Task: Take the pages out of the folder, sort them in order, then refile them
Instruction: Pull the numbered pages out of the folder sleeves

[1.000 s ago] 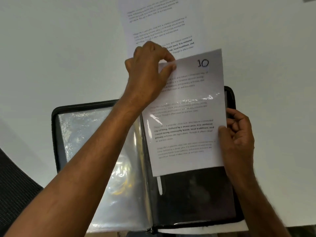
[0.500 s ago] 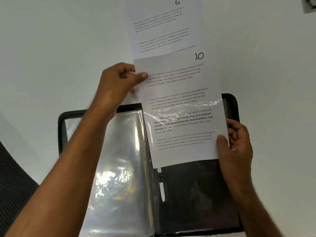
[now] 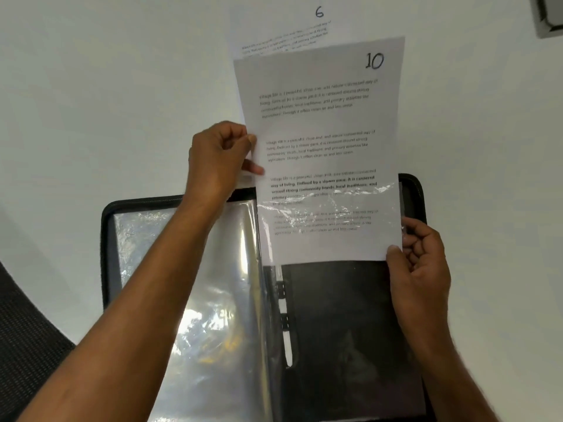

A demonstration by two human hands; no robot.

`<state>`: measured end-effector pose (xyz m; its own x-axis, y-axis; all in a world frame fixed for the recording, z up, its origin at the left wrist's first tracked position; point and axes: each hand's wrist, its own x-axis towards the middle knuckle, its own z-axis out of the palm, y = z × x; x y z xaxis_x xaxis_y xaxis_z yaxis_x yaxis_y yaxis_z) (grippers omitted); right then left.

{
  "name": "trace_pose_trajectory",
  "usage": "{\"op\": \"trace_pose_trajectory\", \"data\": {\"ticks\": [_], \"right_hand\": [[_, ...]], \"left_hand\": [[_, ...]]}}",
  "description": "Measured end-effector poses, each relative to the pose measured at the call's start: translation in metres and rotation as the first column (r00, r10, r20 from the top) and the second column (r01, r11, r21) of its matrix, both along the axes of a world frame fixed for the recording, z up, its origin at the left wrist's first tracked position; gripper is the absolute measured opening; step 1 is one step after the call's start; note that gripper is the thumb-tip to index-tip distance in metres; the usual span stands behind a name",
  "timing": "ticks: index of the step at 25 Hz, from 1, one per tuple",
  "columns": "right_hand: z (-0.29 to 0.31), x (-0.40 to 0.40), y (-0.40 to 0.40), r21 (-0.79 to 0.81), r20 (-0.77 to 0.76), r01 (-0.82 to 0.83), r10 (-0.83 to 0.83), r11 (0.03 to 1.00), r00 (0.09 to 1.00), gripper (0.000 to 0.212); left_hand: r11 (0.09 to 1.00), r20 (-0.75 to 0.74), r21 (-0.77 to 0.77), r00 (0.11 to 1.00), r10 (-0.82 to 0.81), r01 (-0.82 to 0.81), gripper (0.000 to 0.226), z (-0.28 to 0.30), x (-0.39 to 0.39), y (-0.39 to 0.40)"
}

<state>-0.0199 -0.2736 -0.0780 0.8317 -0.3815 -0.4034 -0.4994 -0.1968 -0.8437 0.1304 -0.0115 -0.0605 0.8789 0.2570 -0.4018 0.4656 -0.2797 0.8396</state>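
The left hand (image 3: pixel 217 159) pinches the left edge of the page marked 10 (image 3: pixel 323 153) between thumb and curled fingers (image 3: pixel 250 138), about halfway up the sheet. The right hand (image 3: pixel 419 269) grips the lower right corner of the same page together with the edge of the clear sleeve (image 3: pixel 329 220), thumb on top, remaining fingers curled behind. Between the two hands the page stands mostly out of the sleeve; only its lower part lies under the glossy plastic, above the sleeve's dark lower area. Beneath both hands the black zip folder (image 3: pixel 105 239) lies open on the white desk (image 3: pixel 91 86), with emptied clear sleeves (image 3: pixel 195 315) turned over to the left under the left forearm. Beyond the left hand, farther up the desk, the page marked 6 (image 3: pixel 280 28) lies flat, partly covered by the top of the page in hand. Judgement: the removal step is in hand, sorting not yet begun. The next move calls for drawing the sheet fully clear, upward away from the right hand, while that hand pins the sleeve only, then laying the sheet on the desk. Legible writing: handwritten "10" and "6"; printed paragraphs beginning "Village life is a peaceful", one passage in bold; finer text blurred.
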Motion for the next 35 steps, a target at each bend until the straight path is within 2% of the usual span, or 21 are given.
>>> {"op": "trace_pose_trajectory", "data": {"ticks": [7, 10, 14, 19, 21, 23, 28, 30, 35], "right_hand": [[-0.007, 0.001, -0.003, 0.000, 0.029, 0.036, -0.036, 0.999, 0.999, 0.045], [-0.006, 0.002, -0.003, 0.004, 0.038, 0.028, -0.028, 1.000, 0.999, 0.044], [-0.008, 0.002, -0.002, -0.021, 0.033, 0.035, -0.034, 0.999, 0.999, 0.046], [-0.006, 0.003, 0.000, -0.041, 0.013, 0.021, -0.021, 0.999, 1.000, 0.044], [-0.003, 0.005, 0.000, -0.055, -0.015, 0.009, -0.010, 0.998, 1.000, 0.044], [0.000, 0.008, -0.002, -0.067, -0.045, -0.014, 0.011, 0.998, 0.999, 0.044], [0.013, 0.008, -0.003, -0.055, -0.086, -0.094, 0.089, 0.994, 0.992, 0.039], [0.018, 0.005, -0.004, -0.074, -0.133, -0.134, 0.124, 0.988, 0.983, 0.033], [0.037, -0.006, -0.004, 0.007, -0.330, -0.186, 0.178, 0.983, 0.927, 0.012]], "left_hand": [[0.989, 0.037, -0.066, 0.991, 0.132, -0.129, 0.009, -0.013, 0.070, 0.009], [0.987, 0.030, -0.041, 0.987, 0.158, -0.156, 0.012, -0.021, 0.088, 0.013], [0.987, 0.047, -0.048, 0.987, 0.156, -0.154, 0.011, -0.027, 0.098, 0.015], [0.973, 0.160, -0.134, 0.965, 0.207, -0.186, 0.020, -0.030, 0.077, 0.014], [0.982, 0.200, -0.077, 0.963, 0.184, -0.171, 0.023, -0.029, 0.055, 0.011], [0.989, 0.239, 0.057, 0.963, 0.120, -0.138, 0.026, -0.024, 0.026, 0.009], [0.942, 0.331, 0.328, 0.943, -0.048, -0.067, 0.029, -0.021, -0.065, 0.024], [0.899, 0.276, 0.431, 0.960, -0.048, -0.079, 0.032, -0.022, -0.100, 0.040], [0.838, -0.039, 0.541, 0.993, 0.114, -0.075, 0.046, -0.020, -0.190, 0.076]]}}
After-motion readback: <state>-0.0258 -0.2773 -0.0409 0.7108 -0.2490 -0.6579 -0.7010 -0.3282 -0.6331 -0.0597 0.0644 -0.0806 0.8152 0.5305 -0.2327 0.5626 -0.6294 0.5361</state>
